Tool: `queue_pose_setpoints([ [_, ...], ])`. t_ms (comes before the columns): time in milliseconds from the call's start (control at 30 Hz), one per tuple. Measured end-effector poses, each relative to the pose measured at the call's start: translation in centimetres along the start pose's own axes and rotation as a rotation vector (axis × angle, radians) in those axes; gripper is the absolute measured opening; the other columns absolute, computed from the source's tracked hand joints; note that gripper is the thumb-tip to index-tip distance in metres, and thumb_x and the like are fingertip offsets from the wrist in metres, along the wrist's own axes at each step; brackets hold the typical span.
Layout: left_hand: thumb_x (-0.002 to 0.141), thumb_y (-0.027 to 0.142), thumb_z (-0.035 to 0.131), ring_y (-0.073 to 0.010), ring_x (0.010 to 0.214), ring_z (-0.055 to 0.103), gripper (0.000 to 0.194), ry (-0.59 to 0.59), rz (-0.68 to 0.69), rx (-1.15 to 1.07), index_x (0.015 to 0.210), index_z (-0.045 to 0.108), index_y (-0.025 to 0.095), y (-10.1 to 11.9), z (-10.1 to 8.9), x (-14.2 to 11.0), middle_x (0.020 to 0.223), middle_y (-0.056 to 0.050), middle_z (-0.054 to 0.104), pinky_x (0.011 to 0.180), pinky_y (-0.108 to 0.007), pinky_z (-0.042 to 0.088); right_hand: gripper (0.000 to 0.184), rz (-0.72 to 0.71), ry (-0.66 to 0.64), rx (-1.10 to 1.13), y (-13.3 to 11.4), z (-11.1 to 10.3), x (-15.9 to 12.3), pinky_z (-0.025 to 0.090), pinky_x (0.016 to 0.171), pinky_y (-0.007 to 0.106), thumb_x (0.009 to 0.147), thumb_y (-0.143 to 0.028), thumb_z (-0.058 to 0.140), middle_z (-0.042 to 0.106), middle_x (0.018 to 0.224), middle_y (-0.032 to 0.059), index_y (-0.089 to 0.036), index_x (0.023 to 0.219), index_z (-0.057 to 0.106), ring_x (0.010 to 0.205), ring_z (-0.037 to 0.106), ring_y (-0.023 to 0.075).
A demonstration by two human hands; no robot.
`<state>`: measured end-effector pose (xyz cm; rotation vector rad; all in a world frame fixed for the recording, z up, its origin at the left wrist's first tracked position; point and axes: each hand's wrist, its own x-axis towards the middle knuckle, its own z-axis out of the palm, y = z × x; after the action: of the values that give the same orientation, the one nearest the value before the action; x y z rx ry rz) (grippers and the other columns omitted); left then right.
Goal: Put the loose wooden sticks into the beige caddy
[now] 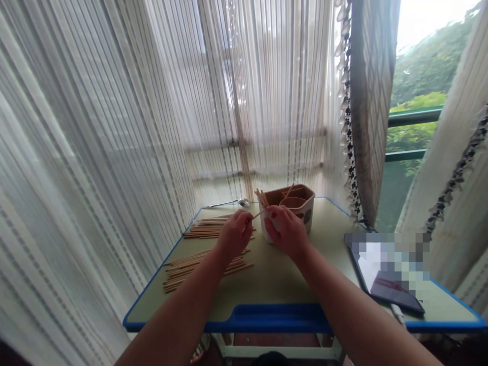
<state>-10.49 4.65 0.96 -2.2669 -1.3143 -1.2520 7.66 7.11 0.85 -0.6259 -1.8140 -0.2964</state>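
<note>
Head view shows a pale green table (pixel 282 290) with a blue edge, up against long striped curtains (pixel 114 101). On the right, green trees (pixel 423 109) show outside. A tub (pixel 309 223) stands near the far side of the table. It has brown parts inside. Thin sticks (pixel 261 197) stand bunched in its left part, and more lean at the back. Two groups of loose sticks (pixel 177 277) lie on the left, with a spoon (pixel 244 203) behind them. The left hand (pixel 237 231) pinches one stick (pixel 260 213) just in front of the tub. The right hand (pixel 286 227) curls at its other end; I cannot tell if it grips.
</note>
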Motion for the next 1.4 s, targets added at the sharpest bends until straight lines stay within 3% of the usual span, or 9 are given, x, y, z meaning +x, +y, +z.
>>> queue_pose_setpoints([
  [100,0.089,0.021,0.039,-0.0152,0.083,0.053,0.014,0.005,0.041,-0.032,0.091,0.053,0.019,0.3,0.0,-0.2,0.087,-0.006,0.056,0.078,-0.028,0.044,0.026,0.088,0.026,0.111,-0.3,0.2,0.1,0.048,0.064,0.026,0.088,-0.029,0.047,0.064,0.083,0.0048,-0.018,0.111,0.052,0.069,0.060,0.0147],
  [300,0.090,0.024,0.040,-0.0168,0.087,0.055,0.017,-0.017,0.066,-0.037,0.098,0.054,0.019,1.0,0.5,-0.4,0.093,-0.008,0.059,0.080,-0.030,0.044,0.010,0.071,0.038,0.216,-0.6,0.0,0.2,0.048,0.067,0.026,0.088,-0.023,0.045,0.065,0.085,0.0044,-0.021,0.094,0.054,0.073,0.061,0.0143],
  [367,0.090,0.025,0.041,-0.0172,0.086,0.055,0.018,-0.051,0.052,-0.003,0.098,0.056,0.019,0.9,0.8,-0.4,0.092,-0.008,0.060,0.080,-0.030,0.044,0.009,0.138,0.124,0.230,-0.3,-0.1,0.1,0.047,0.065,0.027,0.088,-0.022,0.045,0.063,0.081,0.0035,-0.021,0.094,0.051,0.070,0.059,0.0140],
  [567,0.089,0.027,0.044,-0.0160,0.080,0.057,0.020,-0.173,-0.010,0.048,0.094,0.062,0.019,-0.6,1.8,-0.3,0.087,-0.006,0.062,0.075,-0.027,0.045,0.013,0.523,0.483,0.461,1.1,-0.4,0.6,0.042,0.050,0.023,0.092,-0.032,0.038,0.054,0.071,-0.0027,-0.022,0.086,0.045,0.051,0.047,0.0088],
  [700,0.087,0.029,0.049,-0.0145,0.075,0.059,0.018,-0.232,-0.043,0.061,0.091,0.064,0.020,-1.5,2.3,-0.5,0.083,-0.005,0.063,0.070,-0.025,0.046,0.016,0.653,0.611,0.533,1.7,-0.9,1.2,0.039,0.044,0.022,0.091,-0.037,0.040,0.055,0.069,-0.0039,-0.022,0.092,0.045,0.046,0.046,0.0086],
  [833,0.090,0.029,0.043,-0.0143,0.075,0.061,0.024,-0.236,-0.040,0.087,0.092,0.065,0.022,-1.8,2.3,-0.6,0.083,-0.005,0.065,0.070,-0.025,0.046,0.017,0.736,0.695,0.568,2.4,-1.3,1.4,0.037,0.039,0.021,0.089,-0.039,0.042,0.055,0.068,-0.0038,-0.023,0.091,0.044,0.044,0.046,0.0091],
  [1133,0.090,0.025,0.044,-0.0132,0.072,0.059,0.023,-0.040,0.038,0.062,0.091,0.066,0.018,-1.1,2.2,-0.7,0.078,-0.005,0.064,0.068,-0.023,0.046,0.027,0.826,0.756,0.575,3.8,-1.4,1.4,0.038,0.041,0.019,0.086,-0.038,0.046,0.053,0.060,-0.0066,-0.021,0.107,0.046,0.044,0.046,0.0081],
  [1400,0.089,0.026,0.047,-0.0125,0.068,0.059,0.021,-0.049,0.056,0.074,0.089,0.067,0.018,-0.6,2.4,-0.8,0.074,-0.005,0.063,0.065,-0.022,0.044,0.032,0.792,0.731,0.685,3.2,-1.7,1.9,0.037,0.041,0.017,0.081,-0.037,0.056,0.055,0.062,-0.0064,-0.021,0.107,0.049,0.043,0.044,0.0063],
])
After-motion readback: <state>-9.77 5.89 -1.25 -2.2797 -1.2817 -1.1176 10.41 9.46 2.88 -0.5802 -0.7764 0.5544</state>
